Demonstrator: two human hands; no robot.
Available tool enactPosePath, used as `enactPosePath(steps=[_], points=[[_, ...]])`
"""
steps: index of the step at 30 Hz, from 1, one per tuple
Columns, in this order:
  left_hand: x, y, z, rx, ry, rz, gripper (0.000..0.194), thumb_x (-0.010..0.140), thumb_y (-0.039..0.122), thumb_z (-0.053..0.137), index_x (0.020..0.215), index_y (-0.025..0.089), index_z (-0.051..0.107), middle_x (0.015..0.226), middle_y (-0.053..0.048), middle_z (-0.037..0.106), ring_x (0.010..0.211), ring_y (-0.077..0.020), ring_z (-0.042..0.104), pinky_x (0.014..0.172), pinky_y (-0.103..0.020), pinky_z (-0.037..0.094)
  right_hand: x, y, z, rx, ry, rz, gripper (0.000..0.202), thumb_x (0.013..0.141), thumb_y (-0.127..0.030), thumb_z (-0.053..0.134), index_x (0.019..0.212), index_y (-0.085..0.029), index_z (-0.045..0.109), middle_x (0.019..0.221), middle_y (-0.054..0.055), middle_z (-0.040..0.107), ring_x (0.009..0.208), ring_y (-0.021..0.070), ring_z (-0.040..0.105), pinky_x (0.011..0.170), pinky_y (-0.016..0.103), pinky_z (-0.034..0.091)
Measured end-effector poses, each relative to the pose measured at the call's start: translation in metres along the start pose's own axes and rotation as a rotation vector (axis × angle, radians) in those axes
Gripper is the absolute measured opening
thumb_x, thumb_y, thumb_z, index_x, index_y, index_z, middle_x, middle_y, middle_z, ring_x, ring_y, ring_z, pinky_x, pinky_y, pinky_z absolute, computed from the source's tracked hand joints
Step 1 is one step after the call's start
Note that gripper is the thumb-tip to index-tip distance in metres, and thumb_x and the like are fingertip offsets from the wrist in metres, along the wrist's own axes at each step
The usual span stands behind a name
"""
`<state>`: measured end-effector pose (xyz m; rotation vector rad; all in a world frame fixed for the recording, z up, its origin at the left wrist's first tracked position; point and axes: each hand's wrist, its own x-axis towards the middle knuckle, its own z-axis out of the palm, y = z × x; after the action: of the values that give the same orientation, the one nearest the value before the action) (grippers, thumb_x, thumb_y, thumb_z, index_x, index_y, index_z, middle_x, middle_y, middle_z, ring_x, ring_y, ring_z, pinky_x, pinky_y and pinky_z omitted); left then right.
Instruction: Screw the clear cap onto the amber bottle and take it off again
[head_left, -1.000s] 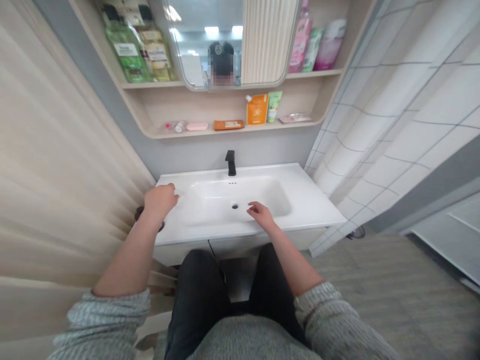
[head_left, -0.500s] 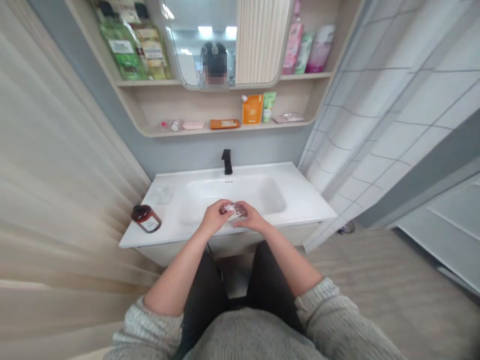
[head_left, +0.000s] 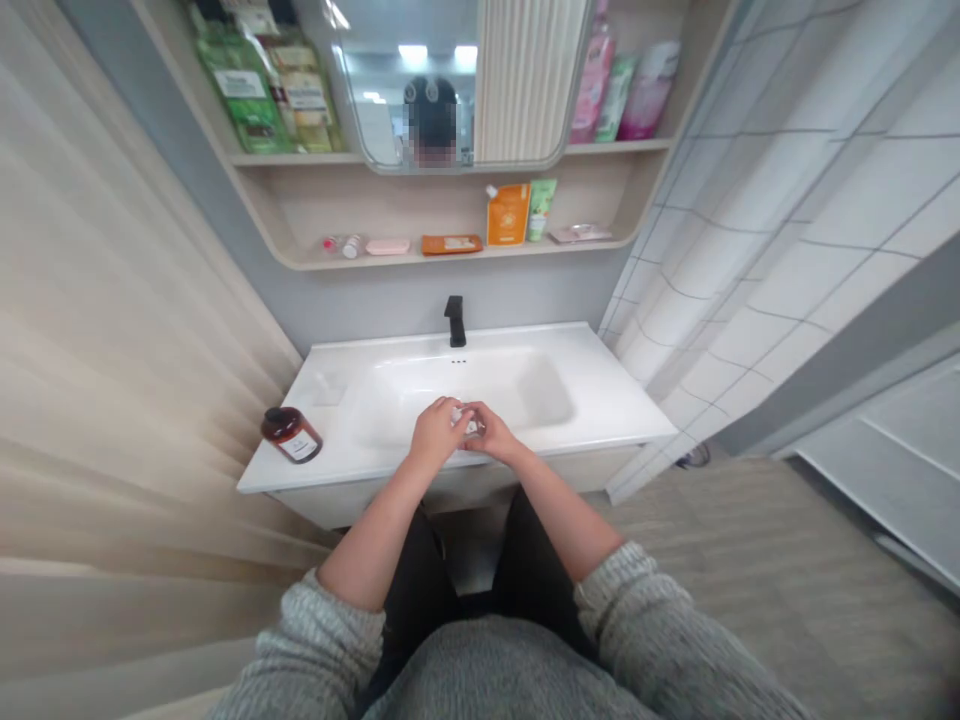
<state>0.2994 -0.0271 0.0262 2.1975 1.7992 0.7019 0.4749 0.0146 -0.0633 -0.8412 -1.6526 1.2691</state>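
Note:
Over the front part of the white sink (head_left: 555,385), my two hands meet around a small clear object (head_left: 472,426), partly covered by my fingers. My left hand (head_left: 435,434) is closed on its left side, near a small whitish part at the fingertips. My right hand (head_left: 491,434) grips the same object from the right, fingers curled round it. What exactly the object is cannot be made out. The black faucet (head_left: 454,322) stands behind the sink.
A brown bottle (head_left: 292,435) stands at the counter's left end, with a clear dish (head_left: 328,388) behind it. The shelf (head_left: 360,265) above holds an orange pouch (head_left: 508,215), a green tube (head_left: 541,210) and a pink bar (head_left: 388,246). Curtains hang on both sides.
My hands have drawn closer together, and my left hand has turned and moved slightly right, so less of the clear object shows. The view has shifted slightly.

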Motion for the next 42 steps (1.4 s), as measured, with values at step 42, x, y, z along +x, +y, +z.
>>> enactPosePath(steps=[42], points=[[-0.007, 0.011, -0.031, 0.28, -0.206, 0.02, 0.044, 0.11, 0.05, 0.05, 0.145, 0.024, 0.059, 0.111, -0.015, 0.082, 0.105, -0.0332, 0.079, 0.088, -0.039, 0.053, -0.006, -0.009, 0.0, 0.046, -0.095, -0.049, 0.075, 0.06, -0.038, 0.102, 0.124, -0.028, 0.065, 0.127, 0.005, 0.066, 0.115, 0.0254, 0.066, 0.082, 0.033, 0.062]])
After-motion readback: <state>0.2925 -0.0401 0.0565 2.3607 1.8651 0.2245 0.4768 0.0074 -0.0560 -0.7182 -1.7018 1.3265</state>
